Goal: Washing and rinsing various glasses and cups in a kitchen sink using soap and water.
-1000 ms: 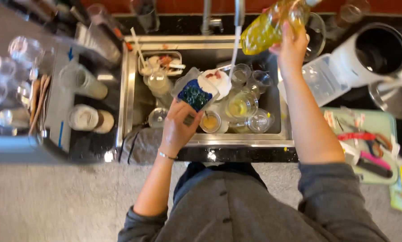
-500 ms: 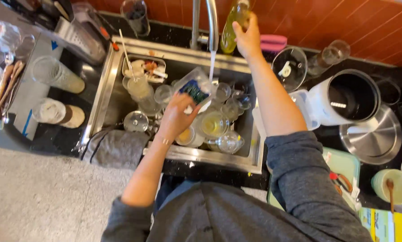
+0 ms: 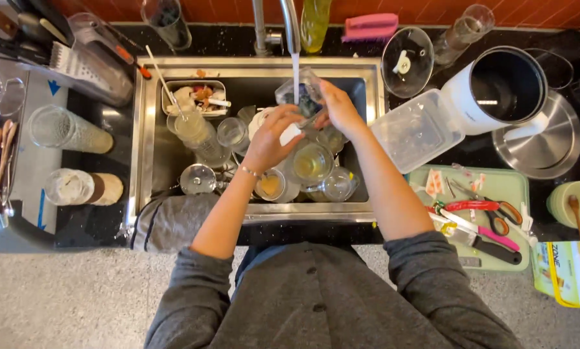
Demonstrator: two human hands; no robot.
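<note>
Your left hand [image 3: 272,139] and right hand [image 3: 338,110] both curl around a clear glass [image 3: 301,97] under the faucet [image 3: 289,26] stream; glasses [image 3: 312,161] crowd the sink [image 3: 149,148] below.

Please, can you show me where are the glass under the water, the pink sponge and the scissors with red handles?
glass [image 3: 301,95], head view: on its clear wall, under the water stream.
pink sponge [image 3: 370,27], head view: on the middle of its top face.
scissors [image 3: 477,207], head view: on the red handle.

Black countertop [image 3: 471,155], red-tiled wall [image 3: 548,11], speckled grey floor [image 3: 64,304]
</note>
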